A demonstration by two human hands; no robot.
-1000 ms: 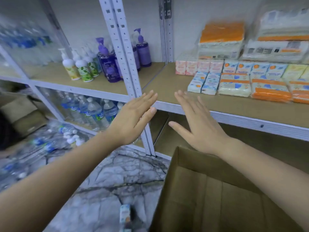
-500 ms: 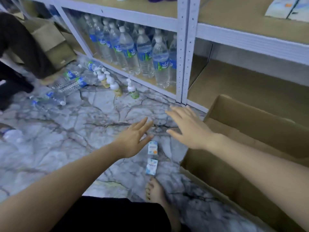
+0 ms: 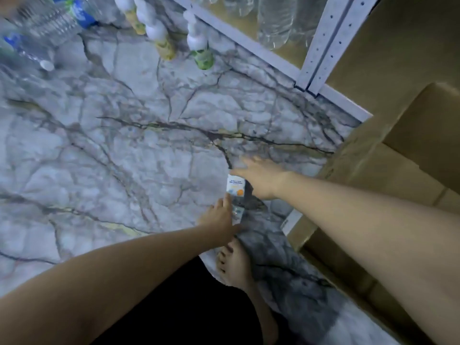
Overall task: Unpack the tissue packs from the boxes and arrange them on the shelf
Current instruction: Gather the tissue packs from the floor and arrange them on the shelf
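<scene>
Reaching open hands, left hand (image 3: 219,217), right hand (image 3: 261,179), touching tissue packs (image 3: 236,189) (lower pack half-hidden, blurred)

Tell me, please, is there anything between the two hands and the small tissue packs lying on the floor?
Nothing visible is in the way. The left hand and the right hand are already at the tissue packs on the marble floor. The cardboard box stands off to the right, and the bare foot is nearer the person.

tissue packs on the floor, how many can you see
2, end to end by the bare foot: the far pack at the right hand, the near pack partly hidden behind the left hand. Others may be hidden.
</scene>
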